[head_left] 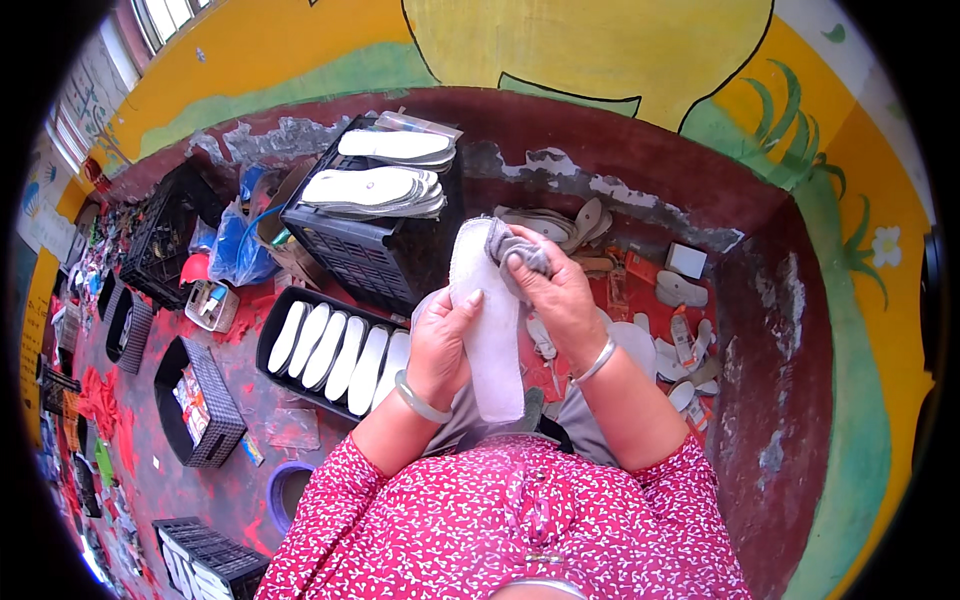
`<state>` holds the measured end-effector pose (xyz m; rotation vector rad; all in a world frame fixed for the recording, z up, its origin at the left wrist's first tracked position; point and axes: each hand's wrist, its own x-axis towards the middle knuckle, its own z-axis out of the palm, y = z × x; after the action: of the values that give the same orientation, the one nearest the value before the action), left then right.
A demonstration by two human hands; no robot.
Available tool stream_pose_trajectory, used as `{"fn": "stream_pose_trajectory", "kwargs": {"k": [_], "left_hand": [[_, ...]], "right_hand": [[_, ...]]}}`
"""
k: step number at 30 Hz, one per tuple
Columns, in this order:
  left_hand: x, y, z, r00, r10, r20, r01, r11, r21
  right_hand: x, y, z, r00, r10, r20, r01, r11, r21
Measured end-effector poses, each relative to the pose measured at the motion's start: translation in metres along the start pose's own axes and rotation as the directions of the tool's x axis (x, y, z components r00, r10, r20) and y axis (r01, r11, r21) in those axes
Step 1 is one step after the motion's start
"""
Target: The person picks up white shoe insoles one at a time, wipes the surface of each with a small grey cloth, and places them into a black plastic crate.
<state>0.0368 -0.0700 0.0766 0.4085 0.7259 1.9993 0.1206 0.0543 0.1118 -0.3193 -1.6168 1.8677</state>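
Note:
A white shoe insole (492, 345) hangs lengthwise in front of me, its stitched edge showing along the upper left. My left hand (447, 335) grips its left side, thumb lying across the white face. In my right hand (562, 300) is a bunched grey cloth (518, 250), pressed against the insole's upper right edge. The fingers behind the insole are hidden. Left of my left hand, a black basket (268, 350) holds a row of upright white insoles (345, 358).
An upturned black crate (370, 250) bears stacked insoles (375, 190). Loose insoles and small boxes lie on the floor at right, by the dark red wall (765, 350). More baskets (215, 400), a purple-rimmed bucket (283, 490) and blue plastic bags (240, 245) stand at left.

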Motion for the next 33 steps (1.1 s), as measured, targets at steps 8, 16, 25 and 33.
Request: {"fn": "stream_pose_trajectory", "kwargs": {"k": [8,16,25,33], "left_hand": [[0.003,-0.015,-0.002,0.985,0.087,-0.147,-0.094,0.995,-0.039],[0.033,-0.002,-0.020,0.938,0.245,-0.247,-0.259,0.966,-0.026],[0.053,0.012,-0.010,0.883,0.355,-0.307,-0.380,0.925,-0.025],[0.074,0.026,-0.022,0.811,0.420,-0.407,-0.464,0.886,-0.011]], "right_hand": [[-0.013,0.026,0.001,0.995,-0.080,-0.060,0.058,0.952,-0.300],[-0.035,0.041,0.008,0.998,-0.066,0.017,0.065,0.846,-0.529],[-0.036,0.024,-0.009,0.992,0.060,0.108,-0.012,0.918,-0.397],[-0.048,0.038,-0.023,0.994,0.066,0.083,-0.035,0.941,-0.336]]}}
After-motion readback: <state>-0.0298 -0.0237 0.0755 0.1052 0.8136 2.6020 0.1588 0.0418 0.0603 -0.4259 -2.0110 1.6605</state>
